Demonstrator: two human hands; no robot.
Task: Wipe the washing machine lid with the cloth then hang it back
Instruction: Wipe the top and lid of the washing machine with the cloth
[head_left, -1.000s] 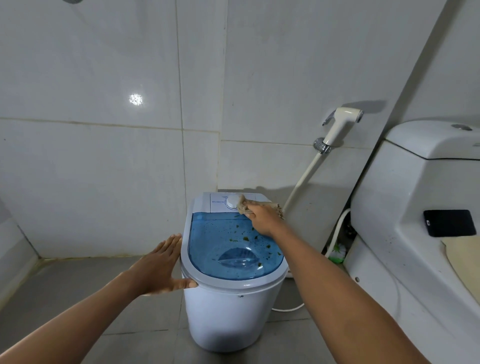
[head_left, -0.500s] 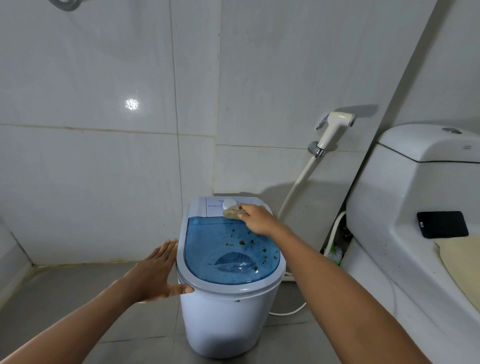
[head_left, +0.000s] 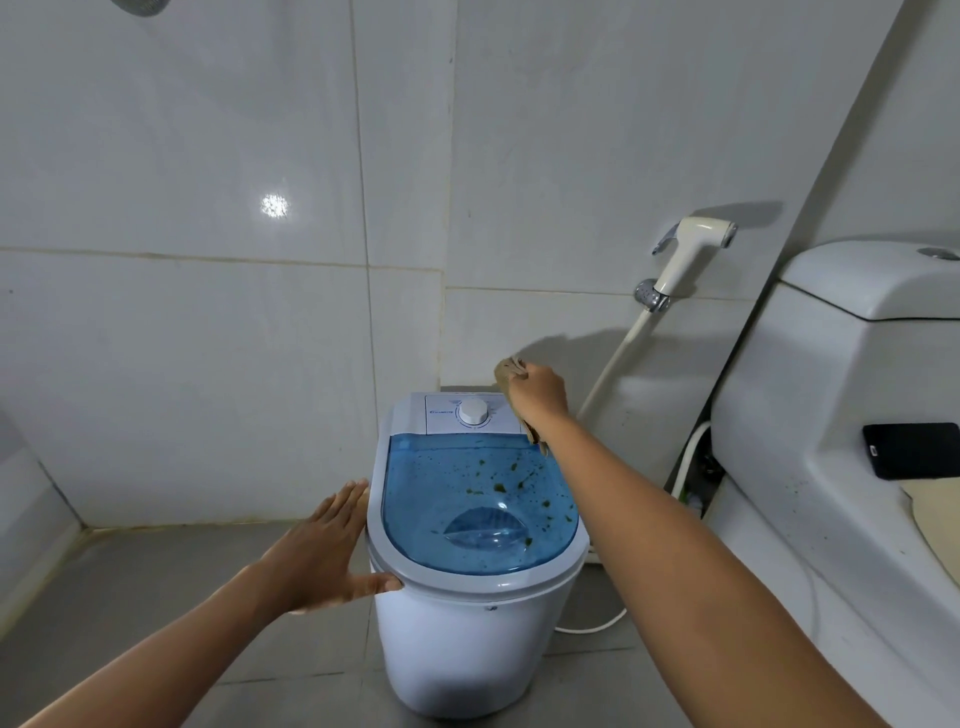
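**Cloth raised at the back of a dirty washer lid**

Head view, the only one we have: we take the small white washing machine (head_left: 470, 623) as our landmark. Its blue see-through lid (head_left: 480, 506) is speckled with dark green bits, mostly on its right half. Our right hand (head_left: 537, 395) is at the machine's back right corner, beside the white dial (head_left: 473, 413), fingers bunched around a tan cloth (head_left: 508, 370); one end pokes above the fist, another hangs below the wrist. Our left hand (head_left: 324, 558) lies flat and spread against the machine's left rim, thumb on the front edge. A hand sprayer (head_left: 688, 254) hangs on the wall to the machine's right. We judge the cloth soft, light and floppy, best gripped bunched; the thin plastic lid looks slick and slightly flexible.
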